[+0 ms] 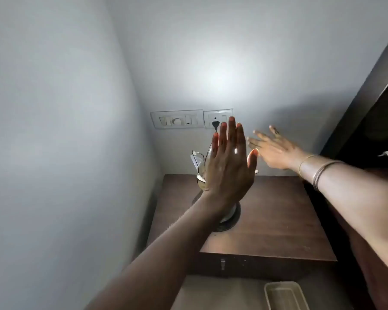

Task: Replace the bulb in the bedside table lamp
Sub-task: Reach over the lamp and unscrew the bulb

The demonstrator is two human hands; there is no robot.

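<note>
A small table lamp with glass petal-shaped shade pieces point(198, 163) stands on a dark round base point(232, 217) on the brown bedside table point(278, 211). It is lit: a bright glow falls on the wall above and shines between my fingers. The bulb itself is hidden. My left hand point(227, 166) is held flat and upright in front of the lamp, fingers together, holding nothing. My right hand point(272, 151) is stretched out flat to the right of the lamp, fingers spread, empty. Bangles sit on my right wrist.
A switch panel point(177, 119) and a socket with a black plug point(215, 124) are on the wall behind the lamp. A dark headboard point(367, 104) rises at the right. The table's drawer has a small handle point(222, 264). A pale tray point(285, 296) lies on the floor.
</note>
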